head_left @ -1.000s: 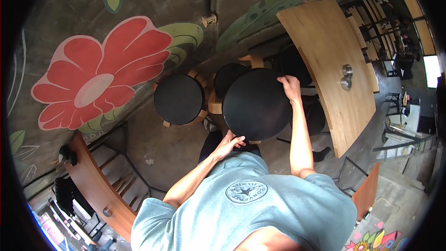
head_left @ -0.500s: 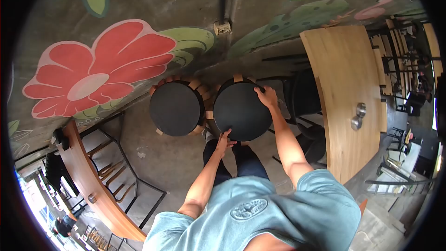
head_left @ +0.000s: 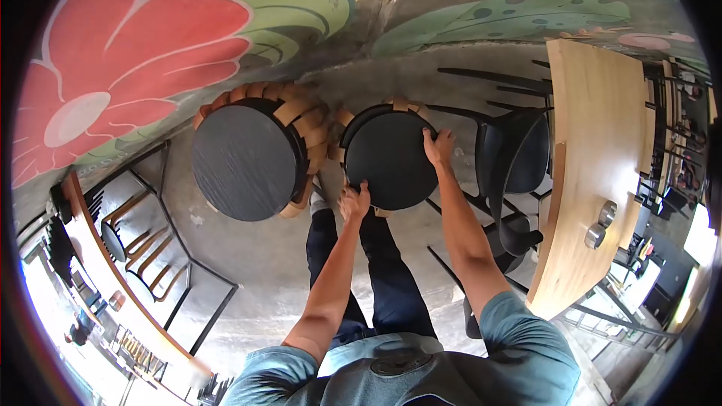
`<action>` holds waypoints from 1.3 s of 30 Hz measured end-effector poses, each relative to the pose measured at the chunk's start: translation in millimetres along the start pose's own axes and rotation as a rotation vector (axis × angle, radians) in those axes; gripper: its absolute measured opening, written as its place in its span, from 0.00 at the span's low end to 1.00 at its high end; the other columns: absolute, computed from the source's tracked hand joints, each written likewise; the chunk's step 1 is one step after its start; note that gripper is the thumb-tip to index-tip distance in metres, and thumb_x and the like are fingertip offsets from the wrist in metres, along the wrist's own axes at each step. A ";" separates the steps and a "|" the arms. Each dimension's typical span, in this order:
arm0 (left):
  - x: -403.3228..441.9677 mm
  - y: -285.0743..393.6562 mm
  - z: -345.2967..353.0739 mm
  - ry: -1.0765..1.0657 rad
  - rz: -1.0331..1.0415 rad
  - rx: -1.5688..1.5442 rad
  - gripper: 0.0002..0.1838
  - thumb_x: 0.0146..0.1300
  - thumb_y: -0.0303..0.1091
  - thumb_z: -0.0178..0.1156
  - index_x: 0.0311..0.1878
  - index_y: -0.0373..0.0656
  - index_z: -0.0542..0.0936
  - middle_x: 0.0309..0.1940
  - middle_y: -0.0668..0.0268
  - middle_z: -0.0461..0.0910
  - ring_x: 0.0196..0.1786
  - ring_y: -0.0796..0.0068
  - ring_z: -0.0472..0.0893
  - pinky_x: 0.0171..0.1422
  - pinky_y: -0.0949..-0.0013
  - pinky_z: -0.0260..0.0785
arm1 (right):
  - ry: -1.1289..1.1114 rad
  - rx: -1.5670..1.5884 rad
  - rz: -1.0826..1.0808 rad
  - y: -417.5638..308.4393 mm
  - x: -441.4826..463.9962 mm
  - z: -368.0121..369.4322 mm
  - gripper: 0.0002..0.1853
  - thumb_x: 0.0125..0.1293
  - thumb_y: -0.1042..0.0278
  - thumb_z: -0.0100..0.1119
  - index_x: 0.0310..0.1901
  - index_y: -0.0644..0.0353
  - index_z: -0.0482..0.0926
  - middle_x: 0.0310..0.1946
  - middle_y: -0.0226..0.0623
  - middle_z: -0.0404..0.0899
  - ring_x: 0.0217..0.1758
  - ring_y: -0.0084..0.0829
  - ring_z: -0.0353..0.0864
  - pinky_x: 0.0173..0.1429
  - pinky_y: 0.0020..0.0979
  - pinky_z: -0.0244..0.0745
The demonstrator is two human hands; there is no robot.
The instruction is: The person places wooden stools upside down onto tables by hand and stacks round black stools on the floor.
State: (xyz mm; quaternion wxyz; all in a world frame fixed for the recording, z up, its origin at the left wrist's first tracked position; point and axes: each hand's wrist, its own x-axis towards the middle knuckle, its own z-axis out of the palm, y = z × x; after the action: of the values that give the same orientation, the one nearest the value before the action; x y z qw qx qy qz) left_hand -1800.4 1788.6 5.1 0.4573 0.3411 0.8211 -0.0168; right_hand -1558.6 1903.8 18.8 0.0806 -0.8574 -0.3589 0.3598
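Observation:
A black round-topped stool (head_left: 391,162) stands in front of my feet, with pale wooden leg ends showing around its rim. My left hand (head_left: 353,201) is closed at the seat's near-left edge, thumb on the rim. At the far-right edge my right hand (head_left: 438,148) grips the rim, thumb on top; its other fingers are partly hidden. Just left of it rises a stack of stools (head_left: 247,162), with a dark round seat on top and many bent wooden legs bunched behind and beside it.
To the right are black chairs (head_left: 515,154) beside a wooden table (head_left: 594,143) that carries two metal cups (head_left: 602,224). A long wooden counter (head_left: 120,278) runs along the left, over a black metal frame (head_left: 188,259). Behind the stools stands a painted wall (head_left: 301,15).
My view has shifted closer to the stools. The held stool now sits lower relative to the left stack. My left hand has moved from its near edge round to the near-left edge.

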 end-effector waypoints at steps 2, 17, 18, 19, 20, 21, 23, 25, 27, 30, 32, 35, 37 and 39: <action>4.5 7.7 -7.7 0.079 -0.047 -0.036 0.41 0.55 0.62 0.53 0.57 0.31 0.67 0.56 0.39 0.68 0.62 0.41 0.65 0.66 0.50 0.55 | 0.031 -0.018 -0.012 8.6 8.6 7.9 0.39 0.58 0.39 0.52 0.60 0.66 0.64 0.61 0.57 0.59 0.57 0.61 0.66 0.57 0.54 0.66; 51.5 -16.9 11.0 -0.086 0.167 -0.789 0.44 0.53 0.67 0.59 0.50 0.27 0.71 0.47 0.49 0.76 0.51 0.61 0.76 0.55 0.65 0.67 | -0.561 0.482 0.242 -0.7 25.3 -29.0 0.33 0.55 0.44 0.57 0.54 0.63 0.74 0.49 0.43 0.78 0.51 0.36 0.76 0.57 0.34 0.67; 46.9 -18.8 7.6 -0.070 0.150 -0.719 0.45 0.53 0.69 0.56 0.51 0.27 0.72 0.47 0.47 0.76 0.52 0.59 0.76 0.55 0.64 0.67 | -0.514 0.393 0.148 -0.7 18.3 -29.4 0.32 0.54 0.45 0.58 0.53 0.64 0.75 0.47 0.43 0.79 0.49 0.36 0.77 0.56 0.33 0.68; 38.7 -23.7 3.6 -0.054 0.126 -0.647 0.46 0.54 0.71 0.53 0.51 0.27 0.72 0.47 0.45 0.76 0.52 0.57 0.76 0.56 0.63 0.66 | -0.457 0.427 0.150 5.3 10.6 -27.1 0.30 0.53 0.47 0.61 0.50 0.66 0.77 0.43 0.43 0.80 0.45 0.35 0.79 0.51 0.31 0.71; 23.0 -25.8 -5.1 -0.046 0.124 -0.647 0.46 0.54 0.71 0.53 0.51 0.27 0.72 0.47 0.45 0.76 0.52 0.57 0.76 0.56 0.63 0.66 | -0.465 0.427 0.146 7.2 -5.3 -31.4 0.30 0.53 0.47 0.61 0.50 0.66 0.77 0.43 0.43 0.80 0.45 0.35 0.79 0.51 0.31 0.71; 5.4 -26.0 -13.0 -0.035 0.123 -0.627 0.46 0.55 0.71 0.51 0.52 0.27 0.72 0.47 0.44 0.76 0.53 0.56 0.76 0.56 0.62 0.66 | -0.435 0.418 0.165 9.1 -21.9 -39.1 0.30 0.53 0.48 0.61 0.49 0.67 0.77 0.41 0.43 0.81 0.42 0.35 0.80 0.49 0.31 0.72; -15.8 -29.1 -27.8 -0.006 0.150 -0.619 0.46 0.56 0.71 0.49 0.52 0.28 0.72 0.46 0.44 0.76 0.53 0.55 0.76 0.56 0.62 0.65 | -0.386 0.432 0.142 9.9 -54.3 -50.5 0.31 0.52 0.47 0.62 0.47 0.70 0.77 0.40 0.45 0.81 0.42 0.36 0.81 0.48 0.31 0.73; -37.1 -48.8 -31.5 -0.005 0.130 -0.633 0.44 0.58 0.69 0.49 0.54 0.29 0.72 0.47 0.45 0.77 0.54 0.55 0.75 0.57 0.63 0.65 | -0.334 0.416 0.108 25.4 -85.5 -55.3 0.33 0.51 0.47 0.62 0.46 0.73 0.77 0.40 0.47 0.81 0.44 0.37 0.80 0.48 0.32 0.72; -61.5 -67.2 -40.4 0.002 0.154 -0.647 0.42 0.60 0.66 0.49 0.54 0.29 0.72 0.47 0.47 0.77 0.54 0.56 0.75 0.57 0.63 0.64 | -0.257 0.386 0.098 31.3 -122.5 -64.3 0.32 0.51 0.47 0.63 0.46 0.73 0.77 0.40 0.48 0.81 0.45 0.37 0.80 0.48 0.32 0.71; -103.4 -88.2 -59.8 0.053 0.209 -0.691 0.39 0.61 0.65 0.49 0.51 0.30 0.73 0.45 0.46 0.77 0.52 0.55 0.76 0.55 0.63 0.65 | -0.224 0.417 0.058 30.3 -184.1 -81.4 0.31 0.51 0.49 0.63 0.46 0.73 0.77 0.40 0.50 0.80 0.45 0.37 0.80 0.49 0.32 0.71; -129.2 -106.8 -76.1 0.052 0.172 -0.606 0.35 0.62 0.63 0.49 0.45 0.32 0.75 0.42 0.45 0.78 0.50 0.54 0.77 0.54 0.62 0.65 | -0.224 0.471 -0.005 46.0 -212.8 -79.0 0.31 0.52 0.50 0.64 0.46 0.73 0.76 0.40 0.50 0.80 0.45 0.37 0.79 0.49 0.32 0.71; -162.0 -139.6 -95.6 0.093 0.213 -0.615 0.33 0.62 0.62 0.50 0.40 0.33 0.75 0.39 0.44 0.78 0.48 0.52 0.77 0.52 0.60 0.66 | -0.216 0.499 -0.098 71.0 -263.6 -70.3 0.29 0.54 0.53 0.63 0.47 0.73 0.75 0.40 0.51 0.80 0.46 0.37 0.79 0.49 0.32 0.71; -183.9 -163.4 -111.9 0.083 0.213 -0.639 0.33 0.62 0.62 0.50 0.40 0.34 0.75 0.37 0.44 0.78 0.47 0.52 0.78 0.51 0.60 0.66 | -0.210 0.463 -0.166 79.9 -300.2 -66.4 0.28 0.55 0.55 0.63 0.48 0.73 0.75 0.41 0.51 0.80 0.46 0.36 0.79 0.50 0.32 0.71; -196.3 -199.2 -120.7 0.060 0.215 -0.654 0.32 0.61 0.63 0.51 0.39 0.35 0.76 0.36 0.45 0.79 0.46 0.52 0.79 0.50 0.60 0.67 | -0.092 0.383 -0.242 81.0 -347.8 -61.9 0.24 0.57 0.57 0.62 0.45 0.71 0.75 0.41 0.49 0.80 0.48 0.34 0.78 0.50 0.32 0.70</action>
State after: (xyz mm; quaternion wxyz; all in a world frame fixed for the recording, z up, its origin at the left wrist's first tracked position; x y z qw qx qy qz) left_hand -1935.8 1569.9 168.3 0.5171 0.2613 0.7557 0.3054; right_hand -1639.7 1618.0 226.2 0.2681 -0.7597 -0.3878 0.4478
